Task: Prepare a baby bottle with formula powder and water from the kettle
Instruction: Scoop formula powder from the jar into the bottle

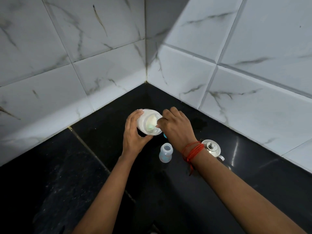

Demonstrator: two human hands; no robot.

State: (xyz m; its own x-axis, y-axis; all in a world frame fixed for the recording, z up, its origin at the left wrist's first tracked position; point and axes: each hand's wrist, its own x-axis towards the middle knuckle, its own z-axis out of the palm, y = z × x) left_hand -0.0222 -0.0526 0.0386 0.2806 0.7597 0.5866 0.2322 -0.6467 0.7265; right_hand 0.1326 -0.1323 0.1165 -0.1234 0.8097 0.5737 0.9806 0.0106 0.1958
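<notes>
White plastic fills your left hand [133,134]: its fingers wrap round the tipped powder jar [146,122]. Your right hand [175,127] reaches into the jar's mouth, fingers pinched on what looks like a pale green scoop [150,127]. Tip the jar more and powder could spill onto the black counter [84,166]. The open baby bottle [166,152] stands between your 2 arms, just beside your right wrist, so a careless arm could knock it. The steel kettle [211,147] sits on the wrist's other side.

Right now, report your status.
Left hand grips tilted jar. Right hand at jar mouth, grip unclear. Bottle open, upright, apart. Kettle partly behind right wrist.
</notes>
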